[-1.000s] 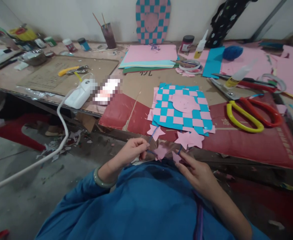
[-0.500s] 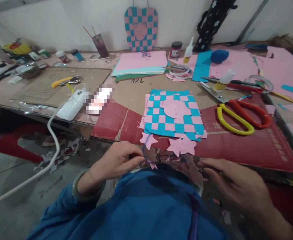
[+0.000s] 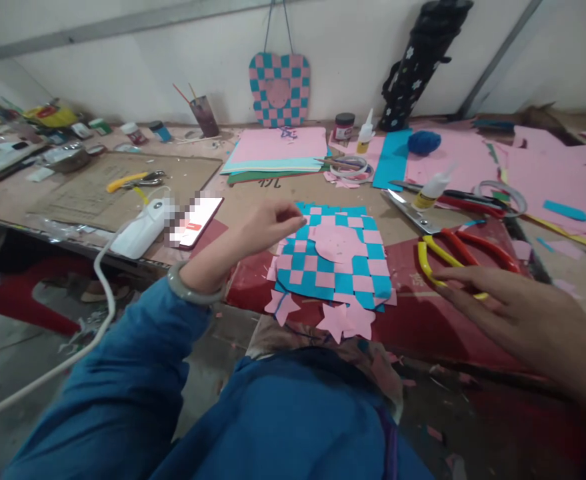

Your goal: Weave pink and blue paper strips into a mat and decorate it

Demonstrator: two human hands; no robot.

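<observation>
A woven mat of blue and pink paper (image 3: 303,261) lies at the table's front edge, with a pink paper face (image 3: 337,239) on it. Pink paper stars (image 3: 333,321) hang over the edge below, and dark blue yarn runs by the left one. Over the mat's upper left corner, my left hand (image 3: 265,230) is bent loosely, with nothing visible in its fingers. My right hand (image 3: 517,310) has its fingers stretched out, tips overlapping the yellow handle of the scissors (image 3: 425,220); whether they touch is unclear. The scissors lie with blades pointing up and left.
Glue bottles (image 3: 430,190), tape rolls (image 3: 350,168), a blue yarn ball (image 3: 424,142) and stacked coloured paper (image 3: 277,150) lie behind the mat. To the left are a phone (image 3: 200,223), a white power strip (image 3: 145,230) and pliers (image 3: 135,181). A finished checkered piece (image 3: 279,90) hangs on the wall.
My left hand has risen from the yarn at the front edge to above the mat's top left corner. My right hand has moved up and right to the scissors' handle. The view has shifted.
</observation>
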